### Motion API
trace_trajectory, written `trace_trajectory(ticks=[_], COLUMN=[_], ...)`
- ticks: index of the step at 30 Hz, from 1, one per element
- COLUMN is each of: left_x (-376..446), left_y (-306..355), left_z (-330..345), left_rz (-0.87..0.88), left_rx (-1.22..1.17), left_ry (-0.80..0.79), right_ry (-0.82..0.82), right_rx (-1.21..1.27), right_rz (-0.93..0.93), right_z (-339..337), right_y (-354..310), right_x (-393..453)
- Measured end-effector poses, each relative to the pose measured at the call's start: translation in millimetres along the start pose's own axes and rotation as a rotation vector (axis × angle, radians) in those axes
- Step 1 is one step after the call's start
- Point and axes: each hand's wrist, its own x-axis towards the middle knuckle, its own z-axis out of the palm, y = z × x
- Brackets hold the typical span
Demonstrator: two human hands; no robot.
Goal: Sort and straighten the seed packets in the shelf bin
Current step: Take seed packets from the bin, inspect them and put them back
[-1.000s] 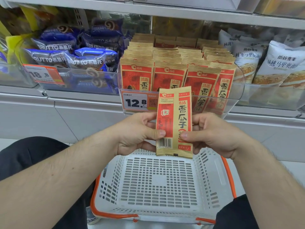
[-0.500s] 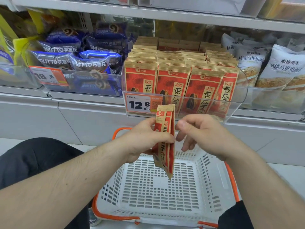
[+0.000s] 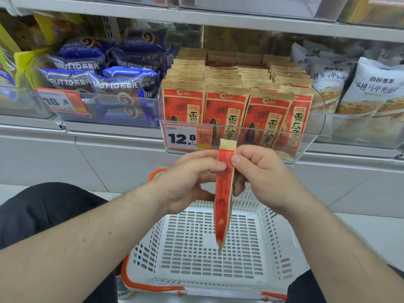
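A red and tan seed packet (image 3: 222,200) hangs edge-on between my hands, above the basket. My left hand (image 3: 192,182) pinches its upper part from the left and my right hand (image 3: 260,173) pinches it from the right. Behind them a clear shelf bin (image 3: 314,132) holds several rows of the same red seed packets (image 3: 227,106), standing upright with fronts facing me. An orange 12.8 price tag (image 3: 185,137) sits on the bin's front wall.
A white plastic basket (image 3: 153,254) with orange handles lies on the floor below my hands. Blue BRUTTO snack packs (image 3: 102,82) fill the bin to the left, white bread bags (image 3: 371,88) the bin to the right. My dark trouser knees flank the basket.
The packet has turned from showing its back flat towards me to hanging edge-on. My right hand let go midway and now pinches it again near the top.
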Motion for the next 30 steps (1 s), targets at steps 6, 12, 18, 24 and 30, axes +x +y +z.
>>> trace_trajectory(ticks=[6, 12, 18, 24, 30], left_x=[-1, -2, 3, 6, 5], left_y=[2, 2, 1, -1, -2], left_z=[1, 4, 2, 2, 2], left_rz=[0.001, -0.038, -0.118, -0.117, -0.131], left_rx=[-0.061, -0.042, -0.184, -0.221, -0.245], left_ry=[-0.129, -0.027, 0.21, 0.249, 0.246], right_ry=[-0.049, -0.012, -0.38, -0.547, -0.575], right_rx=[0.134, 0.016, -0.297, -0.436, -0.4], right_rz=[-0.009, -0.021, 0.183, 0.213, 0.199], right_z=[-1, 0, -19, -17, -20], right_y=[1, 0, -10, -11, -9], right_x=[0, -1, -8, -10, -11])
